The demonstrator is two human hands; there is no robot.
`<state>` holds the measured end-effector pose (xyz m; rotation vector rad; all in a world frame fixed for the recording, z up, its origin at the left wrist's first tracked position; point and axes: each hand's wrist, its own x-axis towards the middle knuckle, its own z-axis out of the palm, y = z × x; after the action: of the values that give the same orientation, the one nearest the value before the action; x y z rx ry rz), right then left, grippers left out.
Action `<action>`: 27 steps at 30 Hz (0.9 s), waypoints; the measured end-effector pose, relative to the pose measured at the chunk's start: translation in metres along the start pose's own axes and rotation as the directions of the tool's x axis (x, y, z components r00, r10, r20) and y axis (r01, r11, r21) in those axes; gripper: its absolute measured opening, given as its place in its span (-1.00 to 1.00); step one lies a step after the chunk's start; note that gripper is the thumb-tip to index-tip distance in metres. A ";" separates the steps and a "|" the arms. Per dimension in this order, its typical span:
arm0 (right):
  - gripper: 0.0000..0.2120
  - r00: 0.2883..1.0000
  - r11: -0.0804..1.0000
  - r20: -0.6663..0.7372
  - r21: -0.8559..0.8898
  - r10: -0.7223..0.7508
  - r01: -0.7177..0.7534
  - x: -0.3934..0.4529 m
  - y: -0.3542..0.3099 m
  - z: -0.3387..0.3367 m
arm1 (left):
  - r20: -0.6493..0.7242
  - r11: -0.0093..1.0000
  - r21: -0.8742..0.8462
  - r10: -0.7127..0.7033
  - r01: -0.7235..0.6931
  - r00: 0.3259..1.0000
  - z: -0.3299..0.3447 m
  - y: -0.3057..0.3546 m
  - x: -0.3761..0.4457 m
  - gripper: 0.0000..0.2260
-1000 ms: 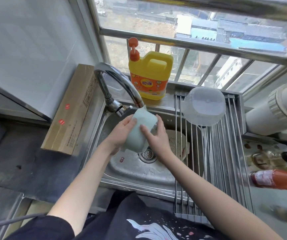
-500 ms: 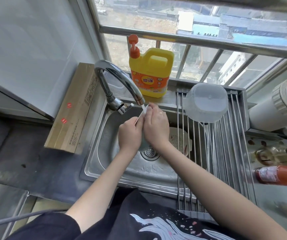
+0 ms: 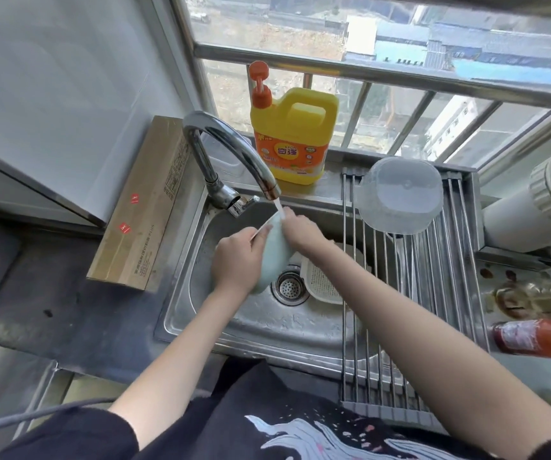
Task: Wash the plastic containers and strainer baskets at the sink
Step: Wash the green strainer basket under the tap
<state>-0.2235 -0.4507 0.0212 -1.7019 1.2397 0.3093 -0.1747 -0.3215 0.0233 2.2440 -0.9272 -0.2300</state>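
Note:
A pale green plastic container [image 3: 274, 252] is held on edge over the steel sink [image 3: 201, 287], under water running from the tap [image 3: 231, 154]. My left hand [image 3: 237, 260] grips its left side. My right hand [image 3: 300, 230] holds its upper right rim, right at the stream. A white strainer basket [image 3: 322, 283] lies in the sink by the drain, partly under my right arm. A clear plastic container [image 3: 400, 194] rests upside down on the roll-up drying rack [image 3: 433, 293].
A yellow detergent jug [image 3: 294, 141] with an orange pump stands on the ledge behind the sink. A long cardboard box [image 3: 141, 207] lies left of the sink. A red sauce bottle [image 3: 539, 338] and dark bottles lie at the right. A white pipe [image 3: 533, 210] is at right.
The green container has been turned from face-on to on edge between my hands. Both hands shifted slightly around it under the running water.

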 end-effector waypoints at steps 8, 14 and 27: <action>-0.49 0.789 0.834 -0.355 -0.439 -0.502 0.334 -0.046 0.000 0.041 | -0.025 0.965 -0.137 -0.231 0.226 0.973 0.006 -0.004 0.031 -0.53; -0.59 0.982 0.935 -0.120 0.309 -0.142 0.173 -0.014 0.017 -0.007 | 0.418 0.676 -0.584 -0.225 0.450 0.880 -0.011 -0.006 0.025 -0.72; -0.38 0.791 0.908 -0.519 0.065 -0.323 0.414 -0.051 0.028 0.043 | 0.155 0.861 -0.324 -0.362 0.393 0.919 -0.004 0.010 0.024 -0.46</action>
<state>-0.2565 -0.3864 0.0185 -1.8824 1.2053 -0.5023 -0.1612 -0.3401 0.0352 2.0695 -0.4305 -0.6278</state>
